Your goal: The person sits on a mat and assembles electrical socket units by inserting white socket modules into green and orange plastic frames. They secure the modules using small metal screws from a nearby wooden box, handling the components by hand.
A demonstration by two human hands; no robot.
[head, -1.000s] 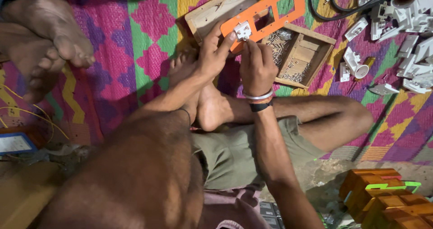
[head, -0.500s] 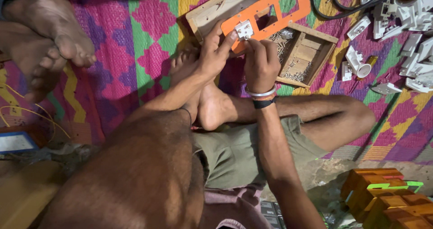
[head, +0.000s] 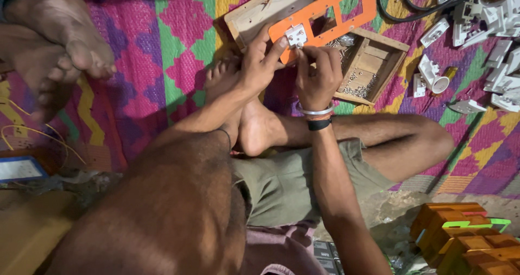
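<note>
I read the work in hand as fitting a small white switch module [head: 296,35] into an orange cut-out plate [head: 330,9].

Status, judged from this view:
- One module sits at the lower left end of the plate, directly ahead of both hands.
- The other rectangular cut-outs farther along the plate, beyond my right hand, show through to the surface below, so I judge them unfilled.
- I therefore rate the job as early: one position occupied or being secured, several remaining.

Hand state:
- Left hand [head: 259,63]: fingers extended, thumb and forefinger pressed against the plate edge just below and beside the module, steadying it.
- Right hand [head: 319,72]: fingertips pinched together just right of the module. They appear to be grasping something very small. I cannot tell what it is.

Appearance of the work piece:
- The plate is flat, bright orange, long and narrow, with squared openings. It lies tilted across a pale wooden box [head: 265,12].
- The module is white, roughly square, with darker detail on its face.

Surroundings:
- Just right of my right hand, an open wooden tray [head: 374,63] holds a heap of small metal screws [head: 360,82].
- Farther right, loose white plastic fittings [head: 487,42] lie on a woven mat [head: 162,53].
- Far left of my hands are another person's bare feet [head: 59,42].
</note>
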